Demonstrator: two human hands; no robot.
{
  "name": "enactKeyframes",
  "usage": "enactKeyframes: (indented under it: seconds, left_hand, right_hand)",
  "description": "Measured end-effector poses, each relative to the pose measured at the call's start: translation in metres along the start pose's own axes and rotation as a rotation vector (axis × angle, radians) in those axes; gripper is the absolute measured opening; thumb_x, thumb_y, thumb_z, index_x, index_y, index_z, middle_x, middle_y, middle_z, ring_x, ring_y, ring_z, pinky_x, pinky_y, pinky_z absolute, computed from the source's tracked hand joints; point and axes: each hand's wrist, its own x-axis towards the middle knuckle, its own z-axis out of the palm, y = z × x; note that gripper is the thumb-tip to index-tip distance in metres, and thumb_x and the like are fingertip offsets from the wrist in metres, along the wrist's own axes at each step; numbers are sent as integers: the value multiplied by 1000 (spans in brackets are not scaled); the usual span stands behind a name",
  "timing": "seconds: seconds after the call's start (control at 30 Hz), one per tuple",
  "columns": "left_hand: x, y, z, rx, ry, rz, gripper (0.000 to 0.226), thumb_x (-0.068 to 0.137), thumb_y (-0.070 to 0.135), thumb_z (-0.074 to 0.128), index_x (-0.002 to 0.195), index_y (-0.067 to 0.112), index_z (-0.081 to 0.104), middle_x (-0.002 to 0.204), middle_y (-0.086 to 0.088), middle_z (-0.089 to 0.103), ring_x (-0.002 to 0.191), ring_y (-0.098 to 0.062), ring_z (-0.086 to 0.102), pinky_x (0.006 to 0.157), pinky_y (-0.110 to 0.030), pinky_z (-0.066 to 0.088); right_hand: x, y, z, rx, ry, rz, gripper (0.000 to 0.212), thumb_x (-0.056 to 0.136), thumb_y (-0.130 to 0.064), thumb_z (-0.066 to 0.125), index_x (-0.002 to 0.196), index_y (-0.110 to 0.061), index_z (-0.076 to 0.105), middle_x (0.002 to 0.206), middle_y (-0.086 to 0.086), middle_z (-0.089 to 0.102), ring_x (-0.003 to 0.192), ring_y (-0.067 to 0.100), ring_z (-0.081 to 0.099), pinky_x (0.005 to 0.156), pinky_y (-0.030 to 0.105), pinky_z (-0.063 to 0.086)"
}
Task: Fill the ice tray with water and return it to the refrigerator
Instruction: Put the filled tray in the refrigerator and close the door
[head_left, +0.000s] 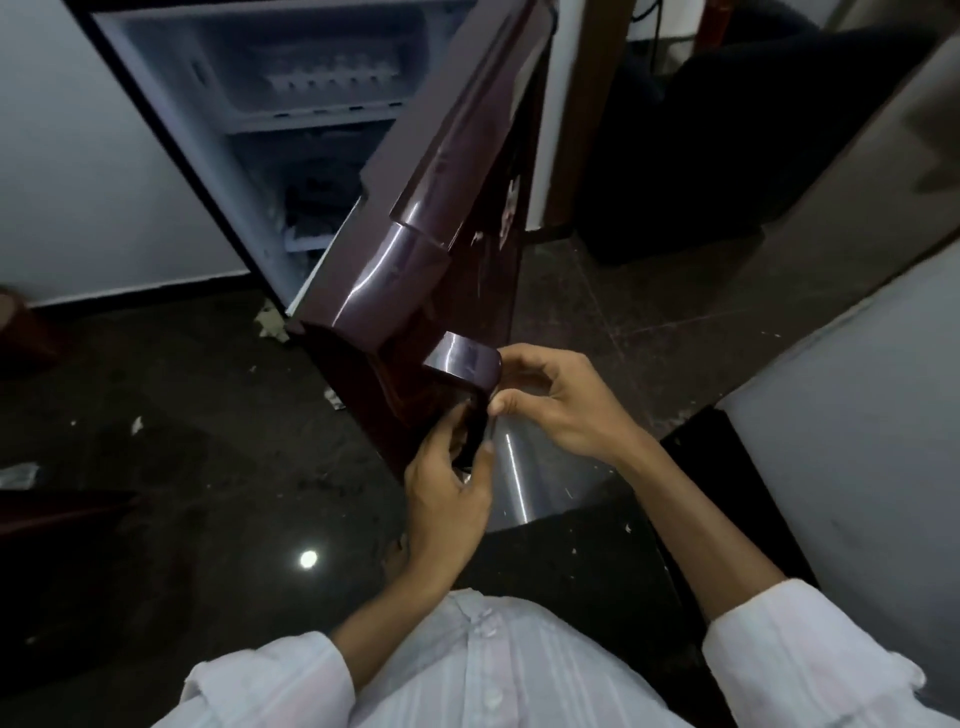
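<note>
Two hands are meeting on one handle (462, 361), the glossy maroon grip on the fridge door (436, 218). The left hand (447, 499) is wrapping its fingers round the handle's dark lower part from the left, with the thumb lying along the outer side. The right hand (563, 408) is sitting just to the right of it and a little higher. Its fingers are curled, and forefinger and thumb are pinching the handle's upper corner. Neither hand is carrying anything else.

The one door is standing open, reaching from above the hands down to them. The fridge (166, 93) is showing its lit white inside up and to the left of both hands. In its top compartment, well apart from the hands, one pale ridged thing is lying that is probably the ice tray (332, 78). Blur is making its cells uncountable and is hiding whether it is holding water.

Below the hands, a left sleeve (270, 686) and a right sleeve (779, 639), two in all and both white, are flanking one white buttoned shirt (493, 670). Left of the left hand the dark polished floor (182, 415) is reflecting one bright spot of light (308, 559) and is carrying several small white scraps
</note>
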Motion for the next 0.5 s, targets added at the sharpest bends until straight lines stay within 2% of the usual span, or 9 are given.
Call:
enactKeyframes:
  seconds: [0.1,0.23,0.37,0.5]
  left_hand:
    - [13,-6,-20,-15,125,8,41,93,19,68,133,19,61,122,5,69,115,-9,65,99,-40,55]
    - [33,-11,-46,-25,271,34,33,92,18,70,124,18,67,111,8,73,105,-5,68,92,-34,58]
    - [56,-20,-76,-29,340,64,29,92,15,69,120,23,67,106,12,73,101,-2,69,88,-27,59]
    - [88,-33,-108,-28,413,86,29,92,11,69,120,19,69,101,19,71,96,-1,71,85,-23,58]
  right_hand:
    - [24,-3,24,21,-42,-22,33,82,-7,74,114,-4,67,104,4,72,100,14,69,89,25,52]
    - [55,-5,59,14,-78,-45,26,85,-6,71,111,-4,69,99,0,73,97,13,70,87,27,53]
    - [91,-11,90,-2,-95,-77,18,86,-5,70,103,-9,71,90,-10,72,90,7,70,81,20,52]
    - [131,-14,121,-1,-82,-97,20,86,-4,70,105,-6,71,94,-4,73,93,9,71,83,23,54]
